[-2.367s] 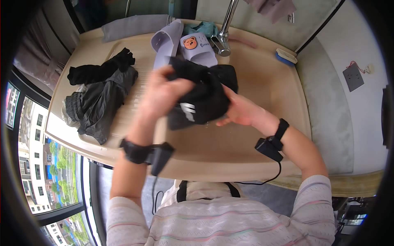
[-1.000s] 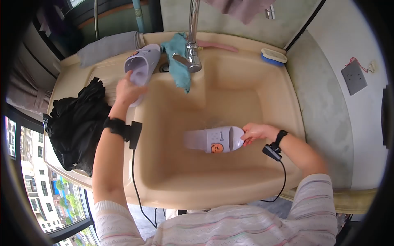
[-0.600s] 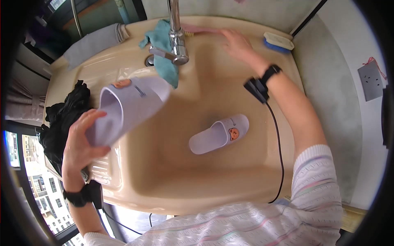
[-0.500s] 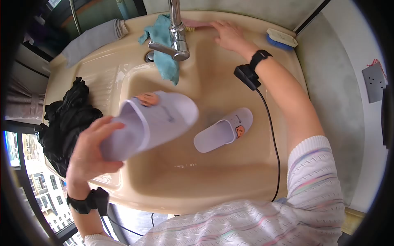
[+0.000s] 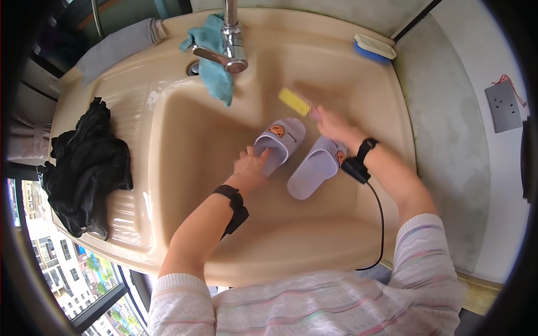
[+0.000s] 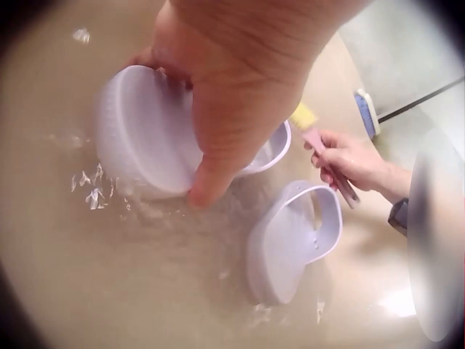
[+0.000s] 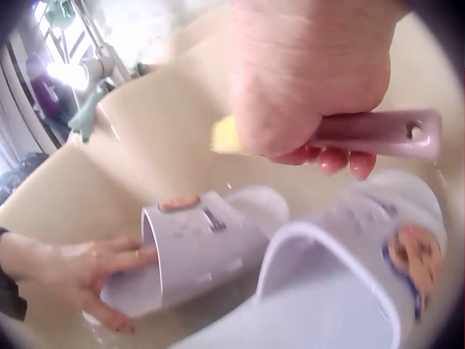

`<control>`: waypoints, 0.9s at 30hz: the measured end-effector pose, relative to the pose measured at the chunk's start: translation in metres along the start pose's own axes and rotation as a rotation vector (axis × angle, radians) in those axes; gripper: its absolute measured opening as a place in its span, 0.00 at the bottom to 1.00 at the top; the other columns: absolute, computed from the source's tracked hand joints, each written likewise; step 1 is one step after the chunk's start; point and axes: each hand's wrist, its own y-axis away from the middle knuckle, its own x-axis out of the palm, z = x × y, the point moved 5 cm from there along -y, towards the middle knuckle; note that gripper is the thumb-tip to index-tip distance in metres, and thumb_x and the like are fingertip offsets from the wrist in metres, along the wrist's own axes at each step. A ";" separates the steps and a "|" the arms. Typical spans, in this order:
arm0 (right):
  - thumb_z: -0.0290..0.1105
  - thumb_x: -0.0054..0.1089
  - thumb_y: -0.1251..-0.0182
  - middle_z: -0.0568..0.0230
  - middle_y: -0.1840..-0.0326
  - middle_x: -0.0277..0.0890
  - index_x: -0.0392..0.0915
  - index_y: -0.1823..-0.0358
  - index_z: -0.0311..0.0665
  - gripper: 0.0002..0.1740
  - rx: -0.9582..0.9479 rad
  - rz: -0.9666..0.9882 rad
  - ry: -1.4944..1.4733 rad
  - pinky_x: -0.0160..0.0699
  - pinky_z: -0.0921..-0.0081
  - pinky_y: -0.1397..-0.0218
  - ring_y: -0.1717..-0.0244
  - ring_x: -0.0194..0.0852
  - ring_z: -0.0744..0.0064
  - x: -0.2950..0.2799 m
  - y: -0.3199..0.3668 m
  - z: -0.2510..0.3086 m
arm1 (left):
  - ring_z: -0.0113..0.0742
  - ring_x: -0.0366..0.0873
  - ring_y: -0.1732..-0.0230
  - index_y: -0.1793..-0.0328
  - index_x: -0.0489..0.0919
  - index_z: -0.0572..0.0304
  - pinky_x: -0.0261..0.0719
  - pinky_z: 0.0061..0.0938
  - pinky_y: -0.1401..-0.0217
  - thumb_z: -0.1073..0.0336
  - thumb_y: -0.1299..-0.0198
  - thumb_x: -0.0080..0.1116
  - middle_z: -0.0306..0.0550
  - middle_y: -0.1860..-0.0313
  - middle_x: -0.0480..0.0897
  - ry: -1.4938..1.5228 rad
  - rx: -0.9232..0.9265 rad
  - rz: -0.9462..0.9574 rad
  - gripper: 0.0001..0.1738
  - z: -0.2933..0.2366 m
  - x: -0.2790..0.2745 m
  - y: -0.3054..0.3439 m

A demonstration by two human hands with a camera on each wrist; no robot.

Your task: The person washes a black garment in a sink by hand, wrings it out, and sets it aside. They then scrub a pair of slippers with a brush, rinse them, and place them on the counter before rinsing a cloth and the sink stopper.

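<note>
Down in the sink basin, my left hand (image 5: 250, 166) grips the heel end of a lilac slide slipper (image 5: 294, 127) with a bear face on its strap. In the left wrist view the thumb lies on one side of that slipper (image 6: 138, 142). A matching slipper (image 5: 310, 175) lies just to its right, held by neither hand. Above that second slipper, my right hand (image 5: 334, 124) holds a scrubbing brush (image 5: 294, 102) with yellow bristles. The brush's pink handle (image 7: 396, 132) sticks out past my fingers in the right wrist view. Shallow water shows around the slippers.
The beige sink (image 5: 246, 263) has a ribbed drainboard at left, with black clothes (image 5: 87, 168) heaped on it. A chrome tap (image 5: 232, 50) and a teal cloth (image 5: 216, 78) stand at the back. A blue-bristled brush (image 5: 374, 49) sits on the right rim; a grey towel (image 5: 120, 49) lies back left.
The black clothes went onto the left heap. My right hand left the first slipper and took the brush from the back rim. My left hand brought the other slipper down into the basin.
</note>
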 end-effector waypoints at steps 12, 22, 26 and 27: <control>0.29 0.42 0.39 0.41 0.54 0.72 0.64 0.46 0.36 0.18 0.369 0.141 -0.006 0.70 0.60 0.50 0.53 0.73 0.50 0.053 0.032 -0.013 | 0.56 0.66 0.41 0.29 0.52 0.37 0.71 0.40 0.44 0.52 0.65 0.70 0.64 0.37 0.57 0.018 -0.045 0.077 0.54 0.001 0.027 -0.032; 0.25 0.47 0.45 0.65 0.69 0.70 0.62 0.37 0.50 0.30 0.414 0.509 -0.661 0.72 0.73 0.76 0.77 0.67 0.76 0.046 0.061 -0.016 | 0.44 0.78 0.60 0.51 0.73 0.67 0.78 0.35 0.61 0.62 0.62 0.65 0.53 0.61 0.79 0.992 -0.323 0.259 0.29 0.075 0.026 0.008; 0.24 0.46 0.45 0.60 0.64 0.74 0.60 0.36 0.48 0.31 0.260 0.446 -0.462 0.72 0.72 0.75 0.76 0.69 0.74 0.056 0.066 0.000 | 0.42 0.78 0.61 0.55 0.75 0.69 0.77 0.35 0.65 0.65 0.59 0.62 0.52 0.61 0.79 1.004 -0.201 0.373 0.23 0.059 0.016 0.029; 0.24 0.46 0.44 0.59 0.67 0.74 0.60 0.36 0.46 0.30 0.221 0.263 -0.393 0.71 0.73 0.78 0.79 0.69 0.74 0.063 0.061 -0.010 | 0.43 0.78 0.61 0.54 0.75 0.69 0.77 0.36 0.65 0.67 0.57 0.60 0.53 0.60 0.78 1.082 -0.250 0.335 0.21 0.059 0.007 0.036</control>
